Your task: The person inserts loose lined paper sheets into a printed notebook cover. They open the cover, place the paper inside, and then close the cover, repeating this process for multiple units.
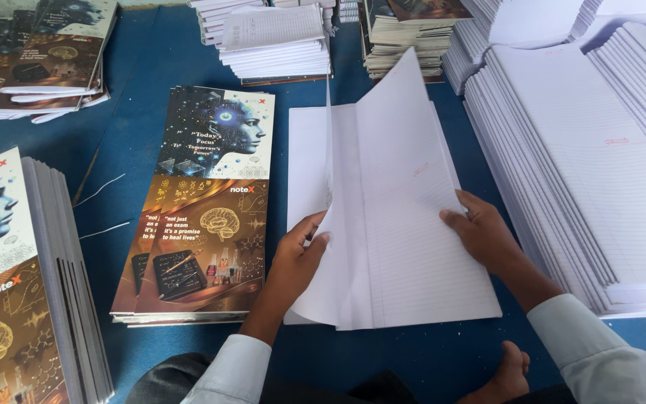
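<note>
A sheaf of white ruled pages (405, 224) lies open on the blue table (128, 150), just in front of the person and between two larger piles. Its left part is lifted, with some leaves standing nearly upright along the middle fold, while the right part lies flat. The left hand (297, 262) grips the lower edge of the lifted leaves, thumb on top and fingers curled under the paper, so that the sheets bend over it. The right hand (484, 232) rests flat and open on the right-hand page, fingers spread and pressing down, closed on nothing. Both wrists come out of pale shirt sleeves (607, 352), and a bare foot (506, 370) shows at the lower edge, just below the sheaf. Just beside the sheaf on the left lies a low stack of printed covers (203, 202), dark blue above and brown below, with a head in profile and a brain drawn on them. At the far left stands a taller stack of bound notebooks (31, 292) with the same cover. To the right, near the right forearm, a high, broad pile of ruled sheets (585, 172) fans out in steps. Further stacks of paper (274, 41) sit along the far edge of the table.
</note>
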